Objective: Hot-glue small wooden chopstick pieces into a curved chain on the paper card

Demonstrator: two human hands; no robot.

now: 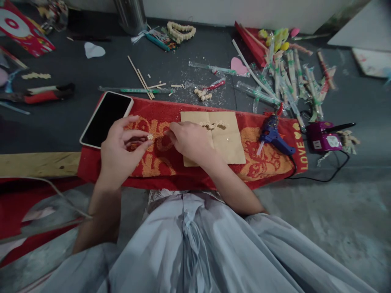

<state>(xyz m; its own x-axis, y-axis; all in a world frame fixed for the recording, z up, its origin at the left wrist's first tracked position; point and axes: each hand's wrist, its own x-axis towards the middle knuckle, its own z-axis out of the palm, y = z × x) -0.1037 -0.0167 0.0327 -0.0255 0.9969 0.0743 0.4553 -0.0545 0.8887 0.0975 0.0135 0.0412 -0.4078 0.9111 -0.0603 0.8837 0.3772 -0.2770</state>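
Note:
My left hand [122, 150] is over the left part of a red towel [165, 171] with orange patterns. Its thumb and fingertips pinch a small cream-coloured knobbly piece [150, 137]. To the right, my right hand [191, 140] is closed, fingertips pointing left toward that piece; what they hold, if anything, is hidden. The right wrist crosses a creased sheet of brown paper [235, 146], on which a short row of cream-coloured bits [215, 125] lies. A smartphone [105, 118] with a dark screen rests beside my left hand, partly on the towel.
A blue glue gun [273, 136] lies on the towel's right, near a purple device [324, 137] with a cord. Behind are thin sticks [139, 77], a red-handled tool [215, 84], and several wrapped straw-like sticks [284, 77]. Red-and-black pliers [39, 94] lie far left; a metal cylinder [130, 16] stands behind.

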